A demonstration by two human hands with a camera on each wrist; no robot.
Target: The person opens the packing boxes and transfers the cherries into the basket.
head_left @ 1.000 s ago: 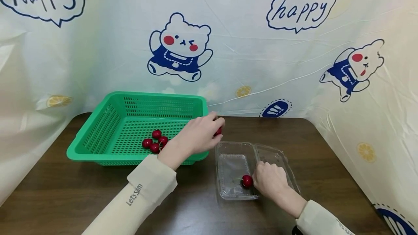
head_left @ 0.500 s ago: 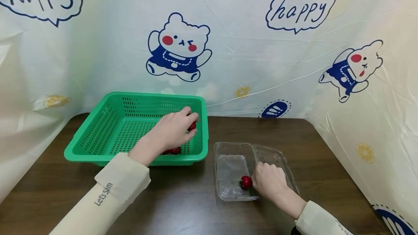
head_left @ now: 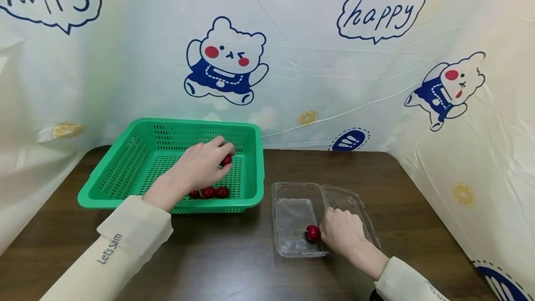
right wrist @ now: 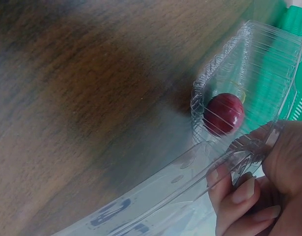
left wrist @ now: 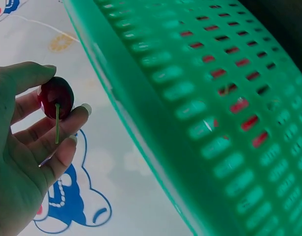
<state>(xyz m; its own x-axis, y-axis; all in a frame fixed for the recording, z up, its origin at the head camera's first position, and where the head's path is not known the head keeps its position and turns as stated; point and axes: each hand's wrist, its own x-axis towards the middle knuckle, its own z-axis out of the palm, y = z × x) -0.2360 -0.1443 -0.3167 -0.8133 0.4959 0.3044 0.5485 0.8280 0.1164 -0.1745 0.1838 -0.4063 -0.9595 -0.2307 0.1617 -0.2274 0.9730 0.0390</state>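
My left hand (head_left: pixel 196 166) is over the green plastic basket (head_left: pixel 255 161), pinching a dark red cherry (head_left: pixel 226 160) between thumb and fingers. A short green stem hangs from that cherry in the left wrist view, with the hand (left wrist: pixel 23 132) beside the basket's wall. Several more cherries (head_left: pixel 209 193) lie on the basket floor, some partly behind my wrist. To the right, my right hand (head_left: pixel 342 231) grips the clear plastic clamshell box (head_left: pixel 296 206) at the hinge between tray and lid. One cherry (head_left: pixel 312 233) sits in the tray close to those fingers.
A dark brown wooden table (head_left: pixel 217 254) bears the basket at left and the opened box right of centre. Behind the table hangs a pale printed curtain (head_left: pixel 301 68), which also runs along both sides. The lid (head_left: pixel 351 203) lies folded out to the right.
Holding the cherry, my left hand has moved left from the basket's right rim to over its inside. My right hand stays at the box hinge. The head view has shifted slightly.
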